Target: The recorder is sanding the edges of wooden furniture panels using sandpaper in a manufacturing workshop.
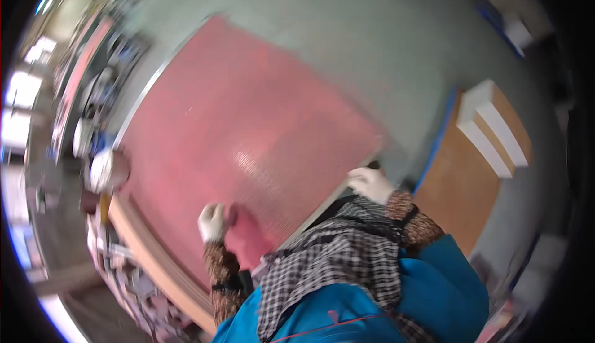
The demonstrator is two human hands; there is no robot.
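A wide red, finely ribbed sheet or tabletop (260,101) spreads in front of me, with a glare spot near its middle. My left hand (212,222), in a white glove, hovers over its near left part and casts a shadow beside it. Its fingers are curled in, and anything inside them is hidden. My right hand (370,184), also in a white glove, is at the near right corner of the red surface, beside its pale edge. Motion blurs its fingers. A small dark thing (374,165) shows just behind that hand; its kind is unclear.
On the right, pale boxes or blocks (486,123) stand on a brown board (462,175) with a blue edge. Wooden strips (158,253) run along the near left side. A white rounded bundle (110,171) sits at the left corner. Cluttered shelving (102,89) lies farther left.
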